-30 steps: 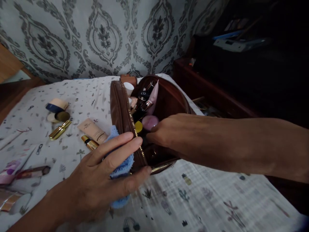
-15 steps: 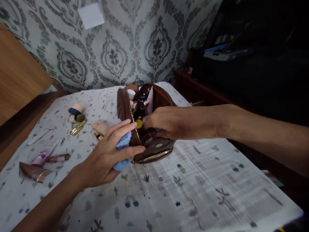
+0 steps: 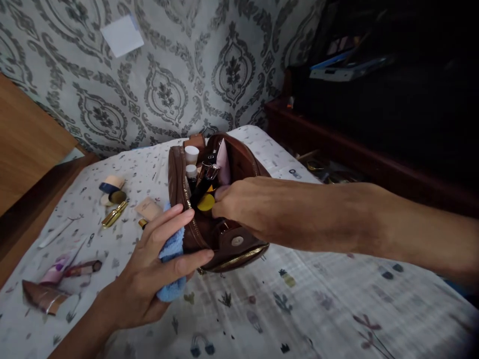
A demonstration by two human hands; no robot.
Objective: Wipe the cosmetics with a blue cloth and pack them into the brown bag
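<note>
The open brown cosmetic bag (image 3: 228,244) stands on the bed (image 3: 299,309). It looks soft-sided and apt to slump, so it is best steadied at the zip rim. The left hand (image 3: 149,279) closes its grip on a blue cloth (image 3: 170,269), pressed against the bag's left side. The right hand (image 3: 247,209) dips into the bag beside a yellow cap (image 3: 206,202); I cannot tell how far its grip is open.

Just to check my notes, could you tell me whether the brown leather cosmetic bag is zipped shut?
No, the brown leather cosmetic bag gapes open, with a white-capped bottle standing inside.

Grey damask wallpaper (image 3: 168,94) behind a printed bedsheet (image 3: 299,299), dark wooden shelf (image 3: 337,149) at right, dim light
</note>
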